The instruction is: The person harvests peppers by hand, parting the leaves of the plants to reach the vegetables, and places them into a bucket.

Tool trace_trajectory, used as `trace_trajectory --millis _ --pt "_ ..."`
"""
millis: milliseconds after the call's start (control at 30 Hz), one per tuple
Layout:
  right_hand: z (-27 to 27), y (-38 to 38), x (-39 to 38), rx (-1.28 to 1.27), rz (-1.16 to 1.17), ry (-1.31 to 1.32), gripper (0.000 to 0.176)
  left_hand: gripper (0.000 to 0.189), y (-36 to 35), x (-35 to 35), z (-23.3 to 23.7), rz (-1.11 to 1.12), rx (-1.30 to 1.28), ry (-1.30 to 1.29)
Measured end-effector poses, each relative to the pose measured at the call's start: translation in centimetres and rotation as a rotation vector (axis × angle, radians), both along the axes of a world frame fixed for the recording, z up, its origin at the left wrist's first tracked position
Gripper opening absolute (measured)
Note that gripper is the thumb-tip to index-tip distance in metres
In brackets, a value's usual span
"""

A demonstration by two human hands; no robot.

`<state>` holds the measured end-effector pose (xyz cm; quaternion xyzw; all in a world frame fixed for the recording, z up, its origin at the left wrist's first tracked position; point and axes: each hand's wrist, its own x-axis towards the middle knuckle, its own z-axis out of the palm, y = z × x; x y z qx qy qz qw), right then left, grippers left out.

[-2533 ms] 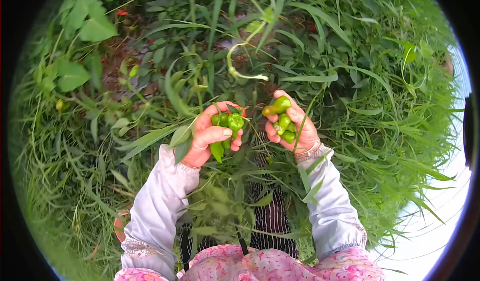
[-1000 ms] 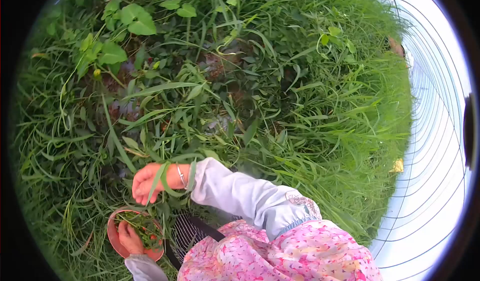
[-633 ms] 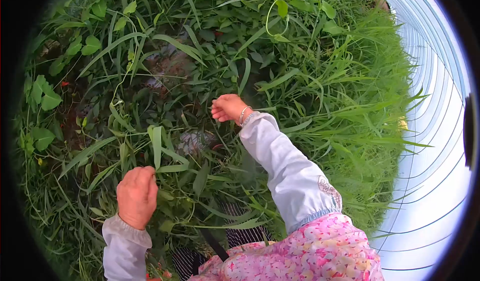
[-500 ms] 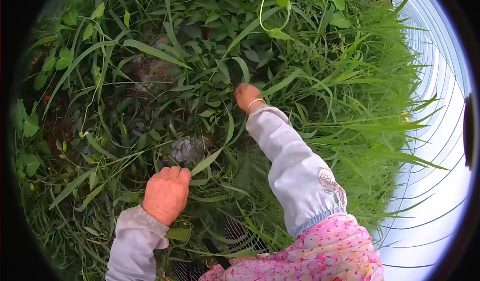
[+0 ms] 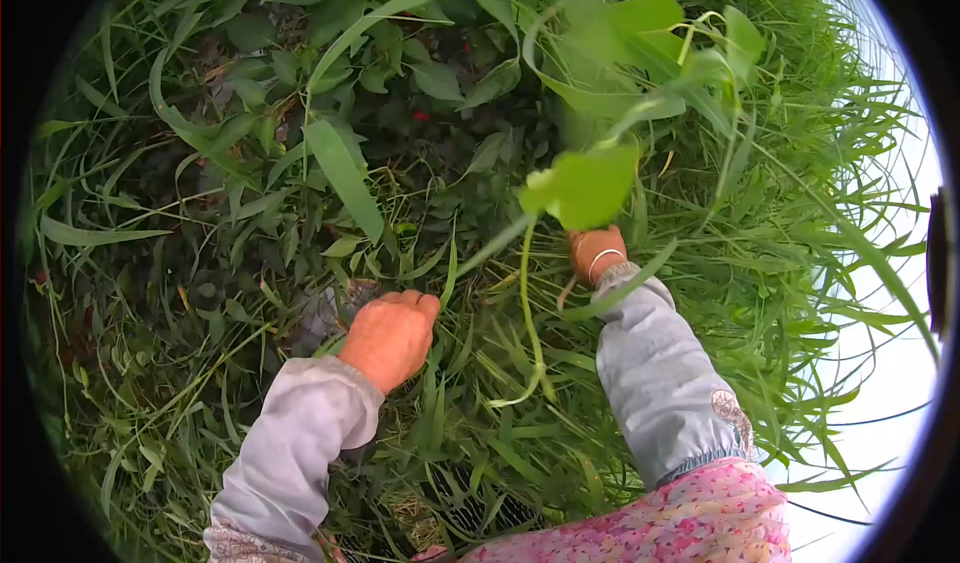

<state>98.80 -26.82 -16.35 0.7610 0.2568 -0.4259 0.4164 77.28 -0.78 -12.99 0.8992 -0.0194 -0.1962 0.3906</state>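
Observation:
My left hand (image 5: 392, 338) is closed low in the growth, its back towards me and its fingers curled down around grass. Long green blades (image 5: 437, 393) stand close against its fingertips. Further to the right, my right hand (image 5: 597, 253) reaches into dense grass (image 5: 680, 213). A bright green leaf (image 5: 585, 185) hangs in front of that hand, and its fingers are hidden. Both forearms wear pale grey sleeve covers, and a thin white band (image 5: 606, 256) circles the right wrist.
Broad-leaved plants (image 5: 435, 78) with a small red spot (image 5: 421, 116) among them grow ahead. A vine stem (image 5: 528, 313) dangles close to the camera. Pale ribbed sheeting (image 5: 860, 443) borders the right side. Pink patterned clothing (image 5: 650, 513) shows at the bottom.
My view has shifted. In it, my left hand is further right and slightly higher, while my right hand is further right and lower. The vine and its leaf now hang between the camera and my right hand.

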Motion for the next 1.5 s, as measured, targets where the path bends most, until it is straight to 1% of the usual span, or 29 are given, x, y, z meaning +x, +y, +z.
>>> trace_trajectory --millis 133,167,200,233,267,300,367,433,467,500,533,600,667,767,800,900,967,1000,1033,1067,1100,1133,1200,1267,1300,1367,1433,1467,1500 --pt "-1.8 -4.8 -2.5 -0.011 -0.155 0.082 0.04 0.019 -2.3 6.4 -3.8 -0.001 -0.109 -0.272" --pt "-1.9 -5.8 -3.3 0.02 -0.177 0.052 0.039 0.025 -3.1 8.2 -4.6 0.009 -0.072 -0.382" --pt "-5.1 -9.5 -4.1 0.09 -0.097 0.042 0.04 0.03 -3.4 10.4 -4.6 0.023 -0.056 -0.436" --pt "-4.8 -10.3 -5.3 0.16 -0.164 0.069 0.039 0.034 -3.8 12.2 -5.6 0.088 0.002 -0.503" --pt "-4.5 -10.6 -6.6 0.235 -0.226 0.095 0.038 0.047 -3.8 13.7 -5.9 0.169 -0.056 -0.284" --pt "-4.3 -10.7 -8.0 0.313 -0.286 0.125 0.037 0.052 -4.1 14.7 -7.2 0.201 -0.007 -0.235" --pt "-6.4 -12.2 -10.9 0.051 -0.479 0.248 0.049 0.066 -5.2 16.1 -10.6 0.278 0.095 -0.142" --pt "-9.1 -14.7 -15.7 0.191 -0.421 0.259 0.052 0.067 -7.1 16.4 -11.9 0.0 0.107 0.153" --pt "-10.0 -14.9 -17.5 0.218 -0.483 0.265 0.055 0.068 -7.8 16.3 -12.6 -0.138 0.105 0.298" --pt "-10.7 -15.0 -19.2 0.239 -0.544 0.267 0.058 0.065 -9.9 14.9 -15.4 -0.159 0.473 0.012" --pt "-11.7 -15.1 -20.9 0.25 -0.528 0.304 0.054 0.062 -13.5 12.2 -19.8 -0.174 0.83 -0.286" --pt "-13.4 -14.4 -22.6 0.301 -0.565 0.35 0.046 0.055 -16.0 10.1 -20.4 -0.386 0.872 -0.295" --pt "-14.9 -13.9 -22.9 0.377 -0.673 0.387 0.036 0.047 -16.3 9.9 -16.4 -0.742 0.209 0.311" --pt "-13.2 -10.7 -19.8 0.364 -0.635 0.286 0.024 0.041 -18.8 6.5 -16.5 -0.746 0.184 0.348" --pt "-9.4 -7.6 -16.4 0.313 -0.737 0.301 0.022 0.041 -19.0 6.2 -16.6 -0.762 0.163 0.367" --pt "-8.6 -6.5 -11.7 0.364 -0.381 0.657 0.022 0.043 -19.0 4.4 -18.4 -0.784 0.131 0.386" --pt "-7.6 -5.5 -7.6 0.682 -0.394 0.434 0.021 0.044 -19.8 2.6 -19.4 -0.77 0.15 0.379" --pt "-8.0 -5.4 -6.1 0.927 -0.592 0.25 0.018 0.048 -19.5 2.4 -19.0 -0.785 0.141 0.37" --pt "-7.8 -3.7 -3.6 1.014 -1.34 0.288 0.018 0.048 -19.8 1.9 -19.4 -0.744 0.086 0.385" --pt "-7.4 -2.1 -1.3 1.067 -1.621 0.204 0.019 0.049 -19.7 1.5 -19.5 -0.696 0.033 0.394" --pt "-10.0 -2.2 -0.1 1.156 -1.375 -0.009 0.022 0.05 -19.7 1.1 -20.0 -0.649 -0.019 0.412" --pt "-12.8 -2.1 0.9 1.227 -1.117 -0.214 0.027 0.058 -18.8 2.4 -18.6 -0.623 -0.096 0.47" --pt "-15.4 0.4 2.6 1.292 -1.192 -0.441 0.034 0.06 -17.5 3.5 -17.7 -0.601 -0.152 0.481" --pt "-18.3 1.6 3.1 1.012 -1.282 -0.507 0.032 0.069 -17.3 2.9 -18.0 -0.569 -0.194 0.474" --pt "-19.9 1.6 3.6 0.876 -1.316 -0.539 0.032 0.067 -17.2 2.7 -18.0 -0.556 -0.2 0.471" --pt "-25.1 -1.2 3.6 0.8 -0.974 -0.486 0.029 0.064 -17.2 2.3 -17.8 -0.522 -0.216 0.466" --pt "-30.7 -3.3 2.6 1.019 -1.007 -0.493 0.028 0.058 -16.6 3.4 -16.4 -0.514 -0.206 0.454" --pt "-33.3 -3.9 2.1 1.285 -1.211 -0.526 0.028 0.053 -16.1 3.8 -16.0 -0.492 -0.193 0.417" --pt "-28.6 -1.7 2.7 1.355 -1.667 -0.376 0.029 0.048 -15.6 4.5 -15.3 -0.468 -0.178 0.383"
